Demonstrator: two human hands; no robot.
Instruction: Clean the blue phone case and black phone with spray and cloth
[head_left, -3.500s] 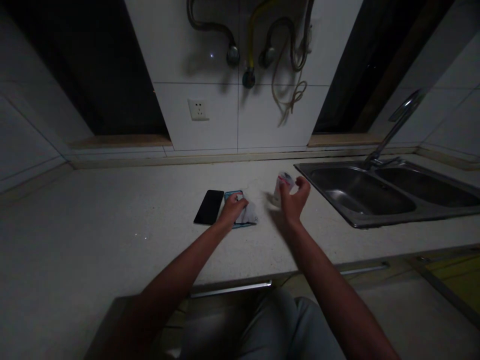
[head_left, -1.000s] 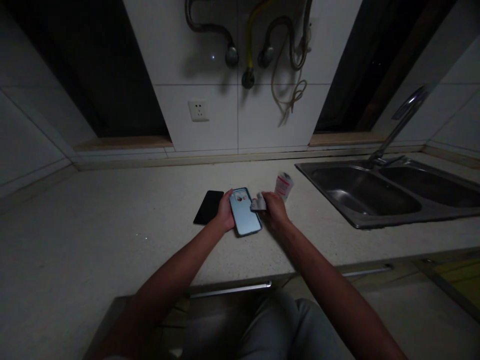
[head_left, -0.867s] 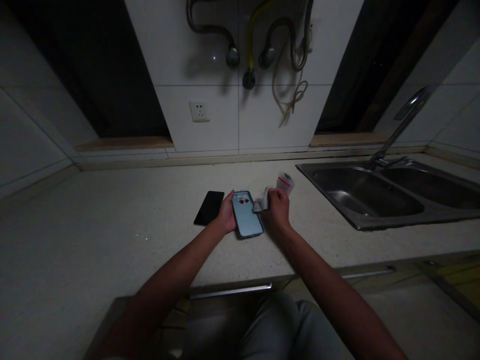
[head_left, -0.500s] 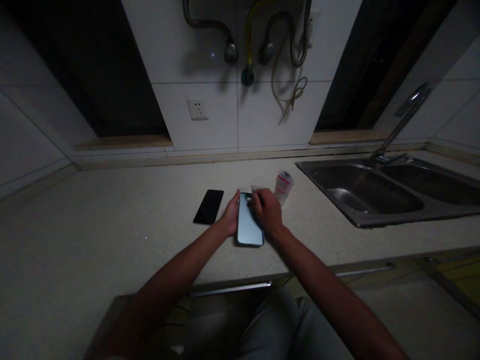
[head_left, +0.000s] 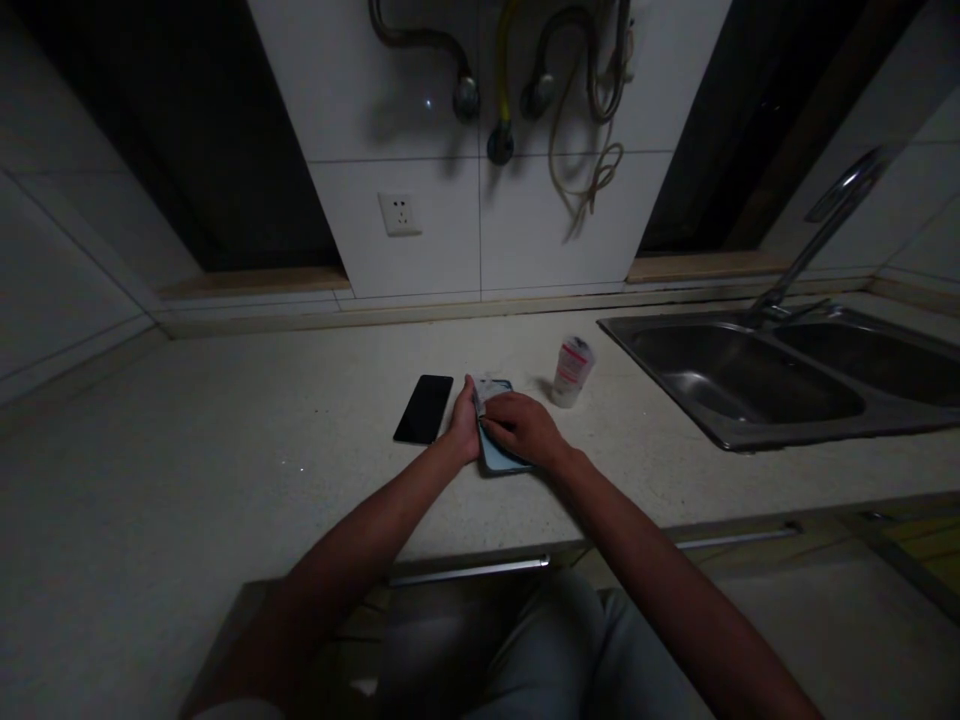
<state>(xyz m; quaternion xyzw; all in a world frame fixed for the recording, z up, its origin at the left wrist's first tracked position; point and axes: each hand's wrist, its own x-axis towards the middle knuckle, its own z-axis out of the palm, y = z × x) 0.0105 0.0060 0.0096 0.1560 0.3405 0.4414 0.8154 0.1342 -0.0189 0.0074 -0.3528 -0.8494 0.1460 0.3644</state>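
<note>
Left hand: the left hand (head_left: 463, 436) is closed on the left long edge of the blue phone (head_left: 496, 459), thumb side up, bracing it flat on the counter (head_left: 225, 450).
Right hand: the right hand (head_left: 523, 430) lies across the phone from the right, fingers curled down and pointing at the left hand, covering most of the phone's back.
Right grip: it is closed on a small pale wipe (head_left: 478, 397), pressed between the fingers and the phone; only a corner of the wipe shows, just beyond the fingertips.
Blue phone: under both hands; its far end and near right corner show past the right hand.
Hands: touching or nearly so at the phone's left edge; too dark to tell which.
Black phone: a black phone (head_left: 424, 408) lies flat just left of the left hand, apart from it.
Bottle: a small bottle (head_left: 572, 371) with a red label stands upright, near and beyond the right hand on its right.
Sink: the sink (head_left: 720, 437) is well off to the right of the right hand.
</note>
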